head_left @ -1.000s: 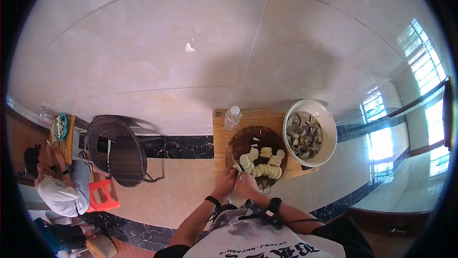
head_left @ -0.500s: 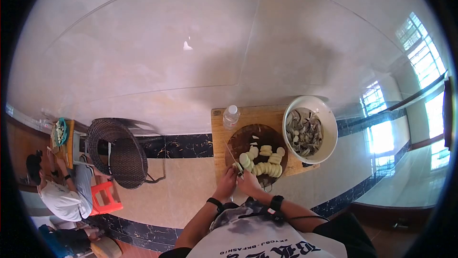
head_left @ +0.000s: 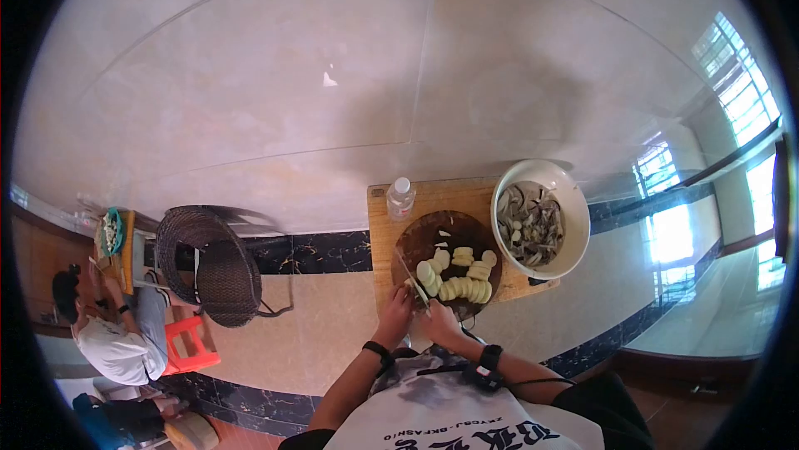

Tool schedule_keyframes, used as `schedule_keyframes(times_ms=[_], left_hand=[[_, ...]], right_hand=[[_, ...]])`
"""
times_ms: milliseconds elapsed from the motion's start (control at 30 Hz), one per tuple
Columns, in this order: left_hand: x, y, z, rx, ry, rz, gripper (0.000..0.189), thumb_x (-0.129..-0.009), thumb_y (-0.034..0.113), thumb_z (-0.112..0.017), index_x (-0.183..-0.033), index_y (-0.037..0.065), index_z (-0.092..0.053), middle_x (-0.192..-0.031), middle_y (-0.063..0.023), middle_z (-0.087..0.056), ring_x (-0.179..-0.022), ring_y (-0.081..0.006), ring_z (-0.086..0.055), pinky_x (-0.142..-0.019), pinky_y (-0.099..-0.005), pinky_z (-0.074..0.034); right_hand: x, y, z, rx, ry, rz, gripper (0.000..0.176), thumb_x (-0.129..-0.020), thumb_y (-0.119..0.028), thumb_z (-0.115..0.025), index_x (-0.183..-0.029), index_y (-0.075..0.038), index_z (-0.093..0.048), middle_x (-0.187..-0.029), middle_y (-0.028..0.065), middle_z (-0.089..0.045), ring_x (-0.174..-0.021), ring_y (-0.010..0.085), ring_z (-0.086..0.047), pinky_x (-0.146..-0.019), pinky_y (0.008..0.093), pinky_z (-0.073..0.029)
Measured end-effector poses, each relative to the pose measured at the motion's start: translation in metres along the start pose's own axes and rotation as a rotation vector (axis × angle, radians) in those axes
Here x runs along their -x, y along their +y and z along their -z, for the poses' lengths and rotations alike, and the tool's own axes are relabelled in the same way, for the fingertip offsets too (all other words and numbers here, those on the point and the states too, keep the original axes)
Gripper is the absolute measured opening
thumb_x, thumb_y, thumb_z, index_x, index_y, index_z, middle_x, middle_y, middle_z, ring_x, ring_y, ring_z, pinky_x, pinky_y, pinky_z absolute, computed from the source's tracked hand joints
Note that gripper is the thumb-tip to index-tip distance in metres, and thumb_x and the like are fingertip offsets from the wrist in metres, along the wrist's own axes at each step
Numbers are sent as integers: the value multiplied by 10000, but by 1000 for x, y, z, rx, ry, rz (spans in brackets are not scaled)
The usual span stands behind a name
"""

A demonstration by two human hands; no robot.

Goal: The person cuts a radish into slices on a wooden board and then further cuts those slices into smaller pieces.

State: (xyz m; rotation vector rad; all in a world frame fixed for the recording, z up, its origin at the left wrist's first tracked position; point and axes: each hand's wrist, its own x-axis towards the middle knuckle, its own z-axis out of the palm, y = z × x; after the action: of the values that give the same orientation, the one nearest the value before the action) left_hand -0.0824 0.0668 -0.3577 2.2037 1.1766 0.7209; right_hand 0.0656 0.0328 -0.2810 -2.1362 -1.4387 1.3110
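My right hand (head_left: 440, 322) is closed around the handle of a knife (head_left: 409, 270), whose blade points up and left over a round dark cutting board (head_left: 414, 242). My left hand (head_left: 398, 310), fingers curled, is at the board's near left edge, on the left of the blade. It seems to hold a pale vegetable piece, mostly hidden by the fingers. Right of the knife lie pale round vegetable slices (head_left: 466, 289), in a curved row and small stacks. Small white scraps lie farther back on the board.
The board rests on a wooden table (head_left: 383, 225) against the tiled wall. A clear plastic bottle (head_left: 400, 199) stands behind it; a white bowl (head_left: 581, 238) of cut greyish pieces stands right. Leftward are a dark wicker chair (head_left: 226, 279), a red stool (head_left: 193, 346) and a seated person (head_left: 116, 350).
The knife and my right hand have moved slightly right, with the hands a little farther apart. The view has shifted slightly. Some slices at the board's right have leaned over.
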Motion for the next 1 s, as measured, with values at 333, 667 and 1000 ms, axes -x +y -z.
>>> schedule_keyframes(times_ms=[333, 667, 1000], left_hand=[[-2, -9, -1, -61, -38, -53, 383, -780, 29, -671, -1152, -58, -648, -1222, -241, -609, -1196, -420, -542, -1053, -452, -473], [-8, -9, 2, -110, -65, -117, 233, -812, 25, -641, -1021, -77, -653, -1177, -227, -610, -1167, -401, -552, -1029, -444, -481], [-13, 3, 12, 36, 15, -64, 131, -859, 28, -644, -953, -62, -627, -1053, -207, -593, -1090, -402, -560, -941, -455, -501]], right_hand=[[-8, 10, -8, -34, -15, 44, 374, -940, -261, -621, -1033, 88, -525, -968, 389, -648, -979, 576, -618, -849, 613, -496], [-22, 23, -16, -33, -6, 61, 350, -926, -235, -612, -1009, 100, -559, -966, 376, -656, -998, 554, -624, -852, 596, -498], [-29, 30, -18, -69, -32, 31, 370, -937, -235, -591, -1040, 120, -571, -966, 372, -657, -988, 537, -629, -836, 587, -497]])
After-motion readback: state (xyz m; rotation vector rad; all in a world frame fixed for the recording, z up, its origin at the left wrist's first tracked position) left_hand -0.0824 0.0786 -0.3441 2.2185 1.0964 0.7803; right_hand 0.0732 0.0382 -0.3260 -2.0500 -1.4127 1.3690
